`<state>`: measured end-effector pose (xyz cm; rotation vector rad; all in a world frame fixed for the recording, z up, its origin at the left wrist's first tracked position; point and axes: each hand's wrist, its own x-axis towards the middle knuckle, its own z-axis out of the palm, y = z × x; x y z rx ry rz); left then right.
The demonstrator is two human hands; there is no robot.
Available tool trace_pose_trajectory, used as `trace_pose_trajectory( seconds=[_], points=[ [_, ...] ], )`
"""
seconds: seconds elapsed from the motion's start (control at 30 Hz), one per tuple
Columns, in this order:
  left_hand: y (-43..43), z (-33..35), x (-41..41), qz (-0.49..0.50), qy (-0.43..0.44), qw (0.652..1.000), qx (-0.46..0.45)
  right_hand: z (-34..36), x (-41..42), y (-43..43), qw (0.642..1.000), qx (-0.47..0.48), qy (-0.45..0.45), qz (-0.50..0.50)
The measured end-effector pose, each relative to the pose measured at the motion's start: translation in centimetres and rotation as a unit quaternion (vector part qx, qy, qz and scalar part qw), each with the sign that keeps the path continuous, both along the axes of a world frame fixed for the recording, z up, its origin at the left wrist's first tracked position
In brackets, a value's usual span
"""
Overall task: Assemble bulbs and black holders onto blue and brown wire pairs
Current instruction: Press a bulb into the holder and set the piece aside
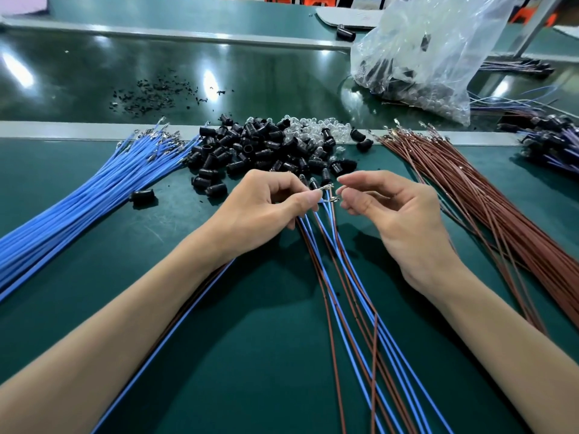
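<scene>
My left hand [269, 205] grips a bunch of blue and brown wire pairs [341, 277] near their metal terminals, some ends carrying black holders. My right hand [391, 211] hovers just right of the terminals [329, 192], thumb and forefinger near a terminal tip; whether they pinch it I cannot tell. A heap of black holders [250, 151] lies beyond my hands, with clear bulbs [316, 130] behind it. Loose blue wires [78, 208] fan out at the left and brown wires [501, 214] at the right.
A clear plastic bag [432, 51] with bulbs and holders stands at the back right. Finished assemblies [551, 142] pile at the far right. Black debris [150, 95] is scattered on the conveyor belt [78, 73] beyond a grey rail.
</scene>
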<state>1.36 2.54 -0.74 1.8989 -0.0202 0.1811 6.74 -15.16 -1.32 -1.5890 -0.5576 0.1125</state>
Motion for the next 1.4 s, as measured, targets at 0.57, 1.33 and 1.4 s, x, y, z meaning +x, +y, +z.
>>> trace_pose_trajectory(
  seconds=[0.57, 1.33, 1.4],
  points=[
    [0.09, 0.06, 0.15, -0.013, 0.013, 1.000, 0.009, -0.48, -0.15, 0.34, 0.994, -0.064, -0.092, -0.002],
    [0.43, 0.01, 0.28, -0.043, 0.022, 0.999, 0.004, -0.51, -0.26, 0.28, 0.940, -0.105, -0.325, -0.029],
    [0.40, -0.03, 0.29, -0.044, 0.023, 0.999, 0.002, -0.49, -0.28, 0.25, 0.944, -0.094, -0.316, -0.028]
  ],
)
